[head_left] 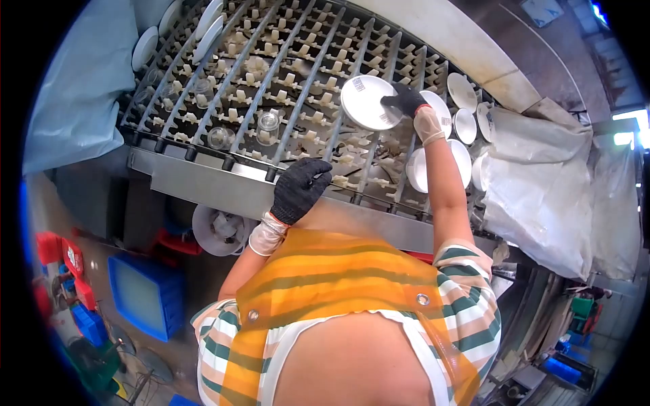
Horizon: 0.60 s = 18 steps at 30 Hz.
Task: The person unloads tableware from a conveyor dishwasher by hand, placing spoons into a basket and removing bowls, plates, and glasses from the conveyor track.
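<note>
My right hand [407, 100], in a dark glove, grips a white plate [365, 103] by its right edge. The plate has small dark printed marks and is held over the pegged dishwasher conveyor [313, 128]. My left hand [301, 191], gloved the same way, is at the conveyor's front edge with its fingers curled in, and nothing shows in it. Not far from it, a clear glass [268, 122] and a second glass [219, 138] sit among the pegs. To the right of my right hand, white plates [459, 161] stand in the conveyor rows.
More white plates [208, 39] stand at the far left of the conveyor. Plastic curtains hang at both ends, one bluish [81, 88] and one whitish [542, 189]. Below the metal front ledge [203, 183] are a white bucket [206, 233] and a blue crate [169, 298].
</note>
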{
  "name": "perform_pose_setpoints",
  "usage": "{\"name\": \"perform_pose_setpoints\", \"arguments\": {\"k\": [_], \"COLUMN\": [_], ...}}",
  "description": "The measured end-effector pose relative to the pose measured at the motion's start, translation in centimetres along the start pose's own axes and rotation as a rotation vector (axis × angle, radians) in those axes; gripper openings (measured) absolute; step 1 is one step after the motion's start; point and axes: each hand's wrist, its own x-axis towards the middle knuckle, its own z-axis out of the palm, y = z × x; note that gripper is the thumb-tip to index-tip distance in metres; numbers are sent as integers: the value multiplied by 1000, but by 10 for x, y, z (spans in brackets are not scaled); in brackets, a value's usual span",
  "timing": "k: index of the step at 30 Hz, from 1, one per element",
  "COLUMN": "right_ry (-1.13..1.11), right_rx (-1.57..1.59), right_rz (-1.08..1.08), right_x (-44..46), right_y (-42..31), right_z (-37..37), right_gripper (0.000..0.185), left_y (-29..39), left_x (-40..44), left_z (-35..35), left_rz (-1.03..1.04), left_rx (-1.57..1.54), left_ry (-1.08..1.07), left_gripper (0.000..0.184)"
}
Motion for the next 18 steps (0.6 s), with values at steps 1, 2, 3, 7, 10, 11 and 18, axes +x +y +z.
{"name": "perform_pose_setpoints", "arguments": {"k": [1,2,3,7,10,11,18], "right_ry": [-229,-228,-296,-252,99,179,118], "right_rx": [179,253,595,694,485,374,288], "right_rz": [61,5,52,129,-50,-52,-230], "right_x": [-4,-16,-31,-44,-28,-21,3], "right_y": [-6,-11,-15,-30,-30,-28,25], "right_z": [-4,-6,-6,-23,-36,-47,-56], "right_gripper": [62,57,52,47,39,38,37], "left_y": [-1,-1,0,1,0,1,-8], "left_x": [0,0,-1,0,-1,-2,4], "left_z": [3,5,6,16,21,22,42], "left_rz": [34,34,5,-11,-2,-8,59], "left_rx": [15,13,21,26,27,28,36], "left_ry": [14,25,9,-23,-48,-58,-17], "left_gripper": [17,17,17,16,15,15,16]}}
